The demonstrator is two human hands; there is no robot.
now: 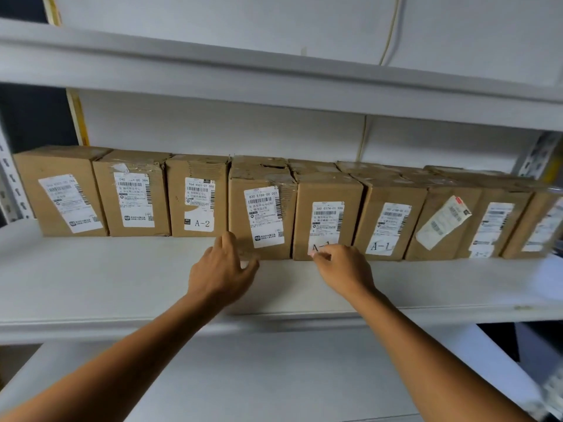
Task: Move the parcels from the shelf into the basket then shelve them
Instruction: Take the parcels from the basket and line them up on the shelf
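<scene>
A row of cardboard parcels [262, 208] stands along the back of the white shelf [122, 275]. The left hand [224, 269] touches the fourth parcel's lower corner with loose fingers, holding nothing. The right hand [344, 269] presses fingertips against the fifth parcel [327, 214].

White wall [213, 129], yellow cable [388, 35] hanging.

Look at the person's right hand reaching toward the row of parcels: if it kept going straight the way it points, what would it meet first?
Probably the front of the brown cardboard parcel with the "A-1" label: the right hand has its fingertips at that parcel's lower edge, though actual contact is unclear.
</scene>
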